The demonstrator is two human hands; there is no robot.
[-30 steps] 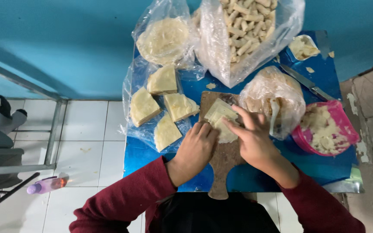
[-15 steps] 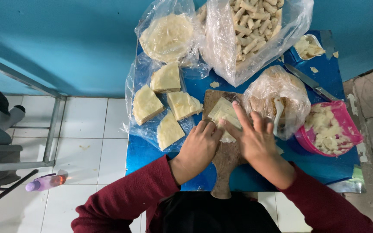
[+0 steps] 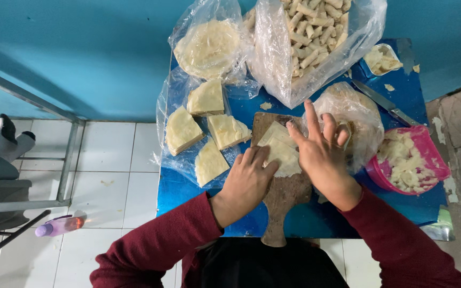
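— Left hand (image 3: 246, 181) lies flat, fingers on the pastry wrapper (image 3: 279, 149) on the wooden cutting board (image 3: 284, 192); your right hand (image 3: 321, 152) is spread open over its far edge.
— Folding step, I'd judge; next, tuck and roll evenly.
— Filling under your palms is hidden; the plastic bag (image 3: 356, 114) blurs its contents.

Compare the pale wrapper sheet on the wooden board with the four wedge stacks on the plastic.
The pale wrapper sheet lies on the wooden board under both hands; the four wedge-shaped wrapper stacks sit untouched on clear plastic. The sheet looks thin, the stacks thicker. Both share a pale cream colour.
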